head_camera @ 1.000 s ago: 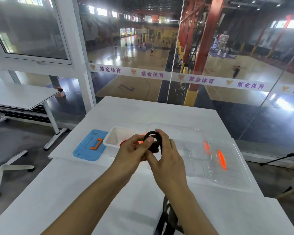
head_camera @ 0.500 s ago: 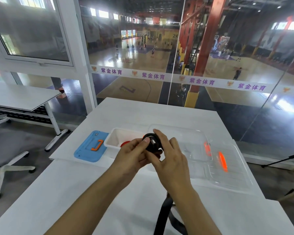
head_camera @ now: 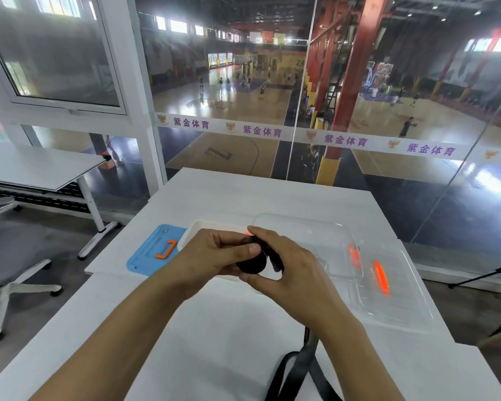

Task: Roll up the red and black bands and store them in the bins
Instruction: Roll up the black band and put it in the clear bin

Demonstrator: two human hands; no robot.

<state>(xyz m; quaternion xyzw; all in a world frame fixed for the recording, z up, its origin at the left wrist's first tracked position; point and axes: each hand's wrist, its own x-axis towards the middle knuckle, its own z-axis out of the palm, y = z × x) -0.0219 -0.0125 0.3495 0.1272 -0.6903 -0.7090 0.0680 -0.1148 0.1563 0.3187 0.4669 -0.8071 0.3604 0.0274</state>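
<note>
Both hands meet above the middle of the white bench (head_camera: 243,328), holding a partly rolled black band (head_camera: 250,263) between them. The left hand (head_camera: 211,261) has its grip curled round the roll, thumb pressed on its front face. The right hand (head_camera: 295,273) also grips the roll, fingers arched over the top and thumb under it. The band's loose tail (head_camera: 298,369) hangs down beneath the right wrist and trails off the near edge of the bench. Just behind the hands stands a white bin (head_camera: 194,231) with a bit of red showing inside, and beside it, toward the right edge, a clear bin (head_camera: 315,235). A clear lid (head_camera: 399,302) with an orange handle lies at the right edge; a blue lid (head_camera: 154,251) lies at the left edge.
</note>
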